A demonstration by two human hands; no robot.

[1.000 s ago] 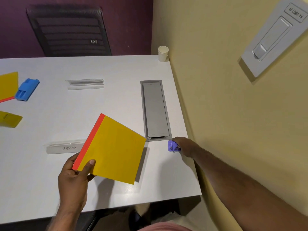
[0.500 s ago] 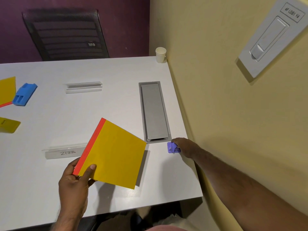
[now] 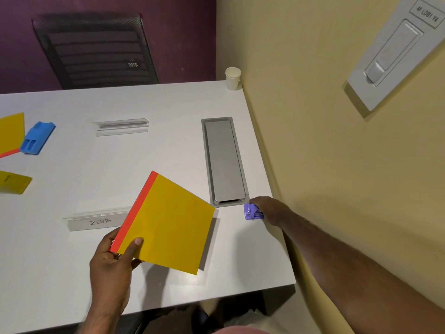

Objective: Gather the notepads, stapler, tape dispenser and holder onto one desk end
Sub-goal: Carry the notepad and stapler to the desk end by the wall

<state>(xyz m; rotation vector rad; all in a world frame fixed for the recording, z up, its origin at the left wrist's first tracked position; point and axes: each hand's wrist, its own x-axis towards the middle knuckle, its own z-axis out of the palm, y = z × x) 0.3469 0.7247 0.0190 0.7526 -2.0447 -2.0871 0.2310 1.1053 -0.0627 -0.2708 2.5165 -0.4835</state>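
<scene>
My left hand [image 3: 113, 259] grips a yellow notepad with a red spine [image 3: 168, 225] by its near corner, holding it tilted just above the white desk [image 3: 72, 179]. My right hand [image 3: 269, 209] closes on a small purple stapler [image 3: 251, 211] near the wall, just below the grey cable hatch [image 3: 224, 162]. At the far left lie another yellow notepad [image 3: 10, 133], cut by the frame edge, a blue holder [image 3: 37, 138] beside it, and a yellow object [image 3: 13, 182], partly out of frame.
Two clear name-plate stands rest on the desk: one labelled ZEBRA [image 3: 96, 221] partly behind the held notepad, one further back [image 3: 121, 126]. A paper cup [image 3: 232, 77] stands in the far corner by the yellow wall. A black mesh chair [image 3: 96, 49] sits behind the desk.
Both hands keep their hold and have hardly moved; the view has shifted slightly, and the notepad stays tilted in my left hand.
</scene>
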